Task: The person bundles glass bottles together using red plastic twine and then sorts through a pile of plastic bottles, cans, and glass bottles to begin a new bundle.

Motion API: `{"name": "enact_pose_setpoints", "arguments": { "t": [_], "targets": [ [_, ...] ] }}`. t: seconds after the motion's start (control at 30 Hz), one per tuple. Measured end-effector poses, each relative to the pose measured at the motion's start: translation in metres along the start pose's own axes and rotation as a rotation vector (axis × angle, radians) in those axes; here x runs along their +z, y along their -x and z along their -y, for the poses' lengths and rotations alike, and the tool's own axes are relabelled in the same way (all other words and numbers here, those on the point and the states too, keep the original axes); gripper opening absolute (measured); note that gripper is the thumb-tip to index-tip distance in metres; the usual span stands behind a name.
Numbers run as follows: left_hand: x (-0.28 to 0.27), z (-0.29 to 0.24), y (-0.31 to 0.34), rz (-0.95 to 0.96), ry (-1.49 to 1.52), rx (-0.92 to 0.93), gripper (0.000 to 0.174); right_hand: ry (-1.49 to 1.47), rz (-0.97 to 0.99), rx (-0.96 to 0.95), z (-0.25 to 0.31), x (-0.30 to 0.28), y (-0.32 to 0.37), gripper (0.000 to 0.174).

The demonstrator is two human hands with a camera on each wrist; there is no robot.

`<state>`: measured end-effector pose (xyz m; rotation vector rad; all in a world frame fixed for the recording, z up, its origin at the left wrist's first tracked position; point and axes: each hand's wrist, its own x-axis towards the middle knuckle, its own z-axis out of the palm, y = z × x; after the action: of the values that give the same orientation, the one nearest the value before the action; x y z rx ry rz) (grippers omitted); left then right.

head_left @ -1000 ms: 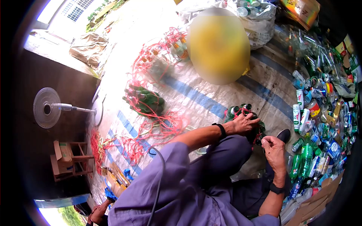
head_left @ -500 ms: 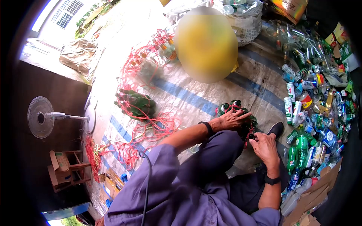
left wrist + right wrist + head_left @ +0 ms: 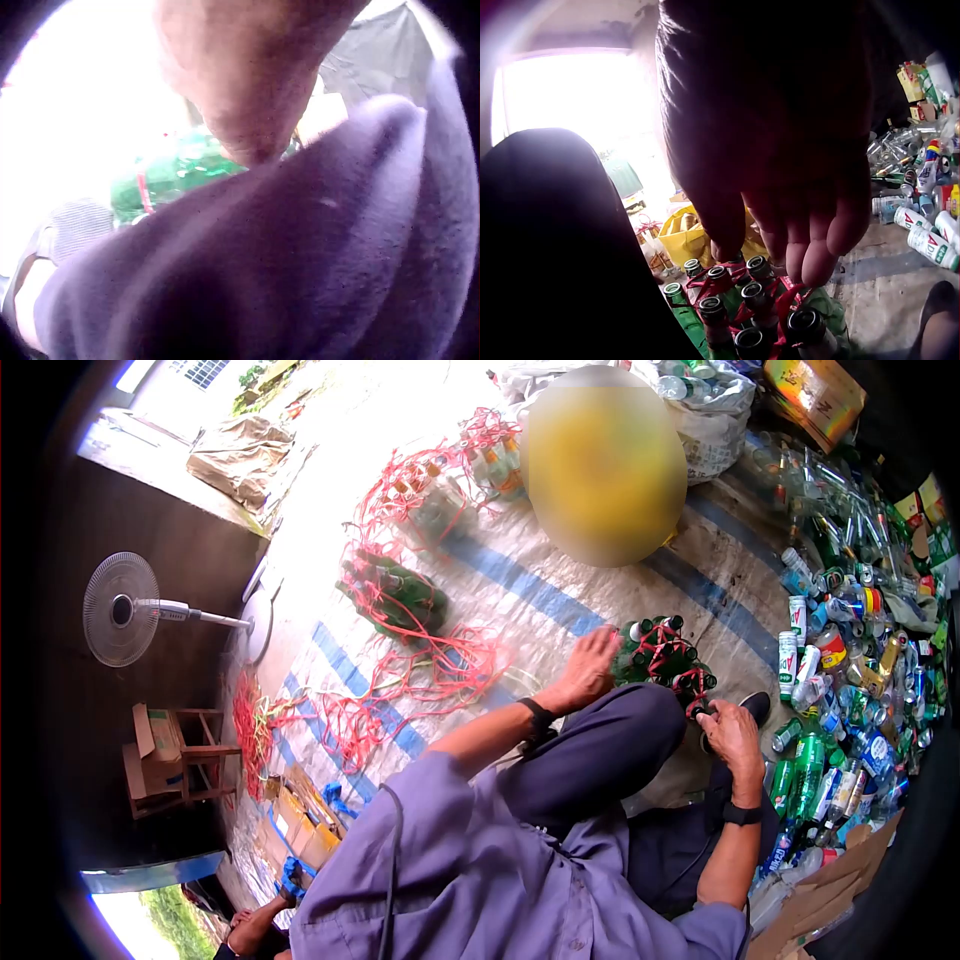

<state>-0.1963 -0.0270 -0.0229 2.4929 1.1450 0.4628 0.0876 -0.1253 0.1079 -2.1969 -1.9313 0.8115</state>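
Observation:
A bundle of green glass bottles (image 3: 652, 652), tied with red plastic strapping, stands beside the person's raised knee. My left hand (image 3: 588, 668), blurred, is just left of the bundle with its fingers stretched out. In the left wrist view, the left hand (image 3: 247, 75) is above the trouser leg, its fingertips hidden, with green bottles (image 3: 169, 176) behind. My right hand (image 3: 733, 735) is at the near end of the bundle, fingertips by a bottle mouth. The right wrist view shows the right hand's (image 3: 772, 187) loosely bent fingers over dark bottle mouths (image 3: 754, 294) and red strapping (image 3: 786, 307).
Another tied bundle of green bottles (image 3: 400, 592) and loose red strapping (image 3: 440, 665) lie on the striped sheet (image 3: 530, 592). Clear bottles (image 3: 435, 510) are tied farther back. Cans and bottles (image 3: 850, 670) heap at right. A fan (image 3: 122, 608) stands left; another person is opposite.
My left hand has come off the top of the bottle bundle and moved left. My right hand stays by the near bottle necks. The head view has shifted slightly.

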Motion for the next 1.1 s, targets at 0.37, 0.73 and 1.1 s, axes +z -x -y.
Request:
{"name": "enact_pose_setpoints", "arguments": {
  "t": [0.37, 0.73, 1.1],
  "targets": [
    [-0.012, 0.13, 0.161, 0.364, -0.223, -0.546, 0.077, -0.015, 0.006, -0.028, 0.001, 0.011, -0.006, 0.031],
    [0.072, 0.255, 0.196, 0.349, -0.079, -0.367, 0.017, -0.01, 0.087, 0.04, 0.022, -0.002, -0.012, 0.034],
    [0.023, 0.145, 0.217, 0.579, 0.22, -0.733, 0.04, 0.045, 0.006, -0.083, 0.027, 0.008, -0.018, 0.033]
  ]
}}
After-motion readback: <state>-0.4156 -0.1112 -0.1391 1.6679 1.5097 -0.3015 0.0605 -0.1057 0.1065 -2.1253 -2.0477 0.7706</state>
